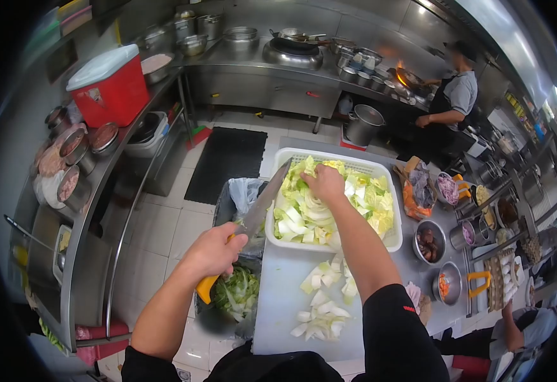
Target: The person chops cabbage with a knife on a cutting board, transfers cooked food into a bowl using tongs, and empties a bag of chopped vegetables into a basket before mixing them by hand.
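My left hand (216,250) is closed around the yellow handle of a large kitchen knife (262,202). The blade points up and away, alongside the left rim of a white plastic basket (389,245). Chopped cabbage (304,219), pale green and white, fills much of that basket. My right hand (325,183) is in the basket with its fingers curled down onto the cabbage; the fingertips are partly hidden among the leaves. Nearer to me, loose cabbage pieces (321,318) lie on a white cutting board (278,299).
Left of the board stands a bin with green scraps (237,293). Metal bowls (430,242) and an egg tray (500,274) sit at the right. A red cooler (110,89) is on the left counter. One co-worker (459,95) stands by a flaming wok; another person (533,328) is lower right.
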{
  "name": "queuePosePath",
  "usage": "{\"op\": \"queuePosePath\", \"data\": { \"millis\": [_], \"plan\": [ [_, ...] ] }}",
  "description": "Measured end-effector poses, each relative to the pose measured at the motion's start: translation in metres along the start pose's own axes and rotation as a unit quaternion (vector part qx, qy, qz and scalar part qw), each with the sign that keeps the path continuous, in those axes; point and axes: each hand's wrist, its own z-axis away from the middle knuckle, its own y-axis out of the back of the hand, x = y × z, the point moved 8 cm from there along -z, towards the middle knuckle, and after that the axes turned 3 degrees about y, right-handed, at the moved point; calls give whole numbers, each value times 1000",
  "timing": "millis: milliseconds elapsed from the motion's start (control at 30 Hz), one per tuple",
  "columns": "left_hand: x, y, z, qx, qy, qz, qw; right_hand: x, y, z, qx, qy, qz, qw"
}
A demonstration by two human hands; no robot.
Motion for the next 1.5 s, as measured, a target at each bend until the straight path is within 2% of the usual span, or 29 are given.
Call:
{"op": "queuePosePath", "data": {
  "millis": [67, 167, 267, 367, 467, 567, 600, 633, 700, 767, 833, 933, 1033, 1100, 1167, 1267, 1367, 1500],
  "plan": [
    [-3, 1, -1, 1, 1, -6, 1000, -8, 9, 5, 64, 26, 28, 997],
    [-4, 1, 0, 1, 4, -17, 1000, -14, -8, 7, -39, 62, 46, 996],
    [-6, 3, 6, 9, 5, -17, 1000, 13, -7, -18, -105, 13, -106, 989],
    [-1, -2, 10, 8, -3, -19, 1000, 34, 25, -18, 15, 15, 76, 997],
    [9, -11, 14, 2, -17, -66, 998, 76, -10, -21, -41, -13, 178, 983],
    [6, -10, 20, 30, -73, -123, 989, 70, 38, 0, -98, -41, 80, 991],
    [2, -9, 23, 42, -100, -139, 984, 75, 53, 11, 55, 60, 35, 996],
    [-1, -9, 30, 31, -116, -167, 979, 67, 81, 37, 211, 159, -8, 964],
    [-9, -4, 51, 11, -152, -224, 963, 74, 118, 101, 238, 148, -85, 956],
    [-35, -2, 65, -2, -197, -246, 949, 112, 114, 160, 163, 21, -177, 970],
    [-60, -7, 76, 0, -220, -277, 935, 149, 89, 221, 62, -99, -200, 973],
    [-85, -20, 78, 22, -219, -340, 914, 190, 49, 284, 155, -35, -64, 985],
    [-96, -44, 58, 45, -216, -377, 900, 228, -15, 308, 254, -66, -72, 962],
    [-91, -65, 46, 55, -210, -385, 897, 195, -37, 304, 249, -32, -68, 966],
    [-86, -87, 39, 53, -216, -386, 895, 145, -33, 292, 196, 23, -51, 979],
    [-76, -113, 32, 43, -228, -386, 893, 117, -43, 284, 116, 59, -60, 990],
    [-72, -122, 33, 10, -231, -390, 891, 112, -47, 301, 54, 126, -151, 979],
    [-84, -127, 45, -63, -238, -363, 899, 93, -40, 366, 32, 111, -202, 973]
  ]
}}
